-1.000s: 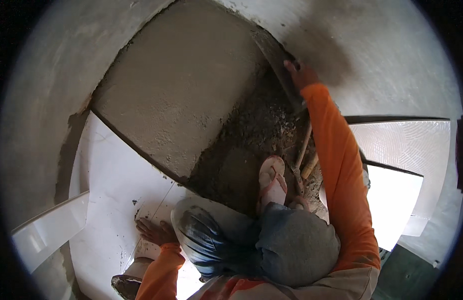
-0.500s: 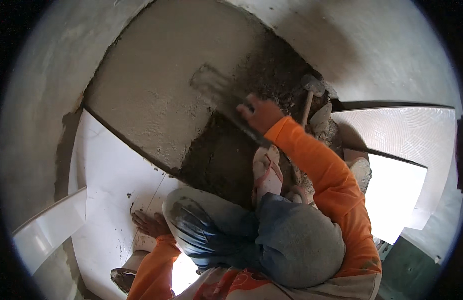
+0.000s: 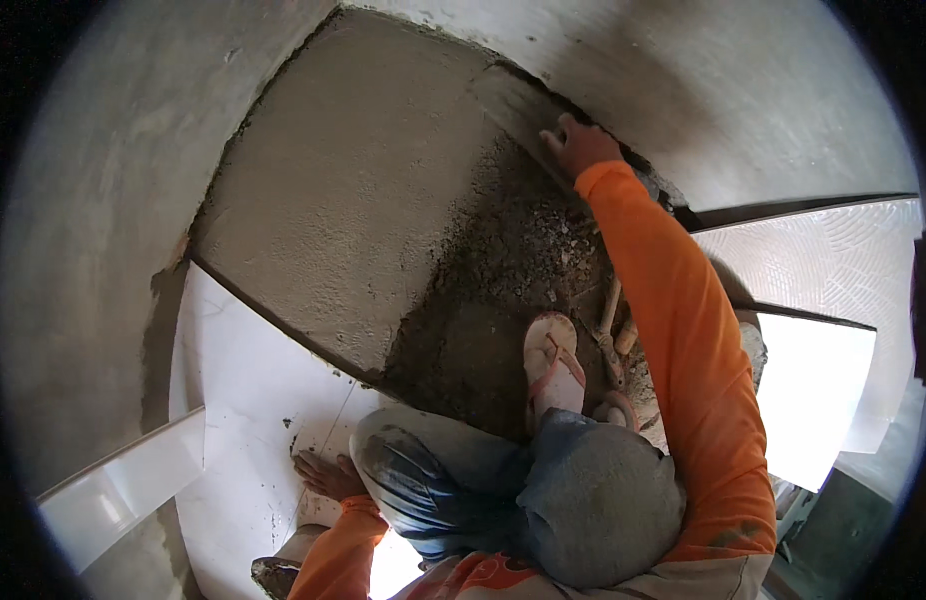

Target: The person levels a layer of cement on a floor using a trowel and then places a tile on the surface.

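Far out near the back wall, my right hand [image 3: 583, 145] grips a long, flat, mortar-smeared float [image 3: 523, 105]. Its blade lies against the grey mortar bed [image 3: 343, 190], along the wall's foot. The bed is smooth at the far left and rougher toward its near edge. Dark, crumbly mortar [image 3: 513, 230] lies between the float and my foot. My left hand [image 3: 328, 475] rests on a white floor tile [image 3: 253, 350] beside my bent knee, fingers spread, holding nothing.
My sandalled foot [image 3: 555, 360] stands on the dark base. Wooden tool handles [image 3: 613, 310] lie to its right. White tiles [image 3: 813, 390] are stacked at the right. Plastered walls [image 3: 93, 230] enclose the left and far sides, and a white tile strip [image 3: 128, 475] runs along the left.
My right hand has carried the float away from me and to the right, to the back wall. My left hand stays on the tile; the whole view has shifted slightly.
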The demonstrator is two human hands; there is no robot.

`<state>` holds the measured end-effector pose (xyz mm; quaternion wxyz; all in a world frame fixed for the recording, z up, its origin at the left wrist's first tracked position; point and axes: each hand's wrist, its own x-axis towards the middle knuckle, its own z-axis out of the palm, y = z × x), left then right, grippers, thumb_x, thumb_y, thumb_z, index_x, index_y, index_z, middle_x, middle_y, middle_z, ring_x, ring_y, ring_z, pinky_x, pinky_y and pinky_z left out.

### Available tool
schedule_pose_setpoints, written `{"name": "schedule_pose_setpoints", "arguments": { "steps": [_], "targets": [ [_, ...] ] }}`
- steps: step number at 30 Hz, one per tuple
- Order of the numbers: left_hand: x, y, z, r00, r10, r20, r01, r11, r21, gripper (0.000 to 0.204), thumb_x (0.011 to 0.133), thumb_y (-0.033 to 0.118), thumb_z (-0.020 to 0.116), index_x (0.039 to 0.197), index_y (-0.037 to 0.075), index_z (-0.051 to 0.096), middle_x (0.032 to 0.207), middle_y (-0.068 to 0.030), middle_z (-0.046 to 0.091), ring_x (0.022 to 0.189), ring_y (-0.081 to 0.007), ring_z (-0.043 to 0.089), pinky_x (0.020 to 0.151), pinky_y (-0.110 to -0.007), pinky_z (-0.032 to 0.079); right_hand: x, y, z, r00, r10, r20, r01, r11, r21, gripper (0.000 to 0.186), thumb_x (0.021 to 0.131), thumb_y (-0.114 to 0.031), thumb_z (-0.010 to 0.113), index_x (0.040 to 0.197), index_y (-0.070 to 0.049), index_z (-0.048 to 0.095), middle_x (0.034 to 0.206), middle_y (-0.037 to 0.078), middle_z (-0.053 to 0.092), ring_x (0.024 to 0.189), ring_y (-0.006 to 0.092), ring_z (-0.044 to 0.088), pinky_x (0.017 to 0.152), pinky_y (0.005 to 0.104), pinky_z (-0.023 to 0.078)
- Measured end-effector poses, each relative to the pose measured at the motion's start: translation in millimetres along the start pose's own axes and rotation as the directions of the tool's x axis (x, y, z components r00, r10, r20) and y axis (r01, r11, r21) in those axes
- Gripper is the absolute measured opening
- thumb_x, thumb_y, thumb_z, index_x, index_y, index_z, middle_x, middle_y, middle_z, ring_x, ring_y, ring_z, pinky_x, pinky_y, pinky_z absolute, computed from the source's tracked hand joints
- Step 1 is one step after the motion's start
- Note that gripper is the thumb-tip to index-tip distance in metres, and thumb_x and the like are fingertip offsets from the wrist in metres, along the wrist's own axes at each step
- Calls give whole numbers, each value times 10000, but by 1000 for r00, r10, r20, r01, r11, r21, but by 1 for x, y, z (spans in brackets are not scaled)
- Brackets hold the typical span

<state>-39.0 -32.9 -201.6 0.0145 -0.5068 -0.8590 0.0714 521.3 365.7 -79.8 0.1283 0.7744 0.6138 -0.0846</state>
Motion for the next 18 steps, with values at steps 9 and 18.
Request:
{"name": "schedule_pose_setpoints", "arguments": {
  "steps": [9, 18],
  "targets": [
    [2, 3, -8, 999, 26, -41, -30, 996, -84, 772, 913, 600, 283, 1478, 79, 206, 1538, -160, 178, 1422, -352, 153, 1098, -567, 154, -22, -75, 17, 981, -192, -26, 191, 940, 281, 629, 907, -581, 428, 1292, -89, 503, 1132, 237, 612, 1027, 388, 603, 867, 465, 500],
    [3, 15, -27, 996, -33, 87, 42, 994, -102, 832, 887, 655, 261, 1485, 83, 168, 1549, -153, 129, 1428, -341, 124, 1112, -561, 105, -119, -99, 42, 886, -458, 78, 447, 886, 122, 583, 949, -510, 380, 1401, -144, 350, 1259, 206, 545, 1019, 328, 628, 902, 489, 483]
  ]
}}
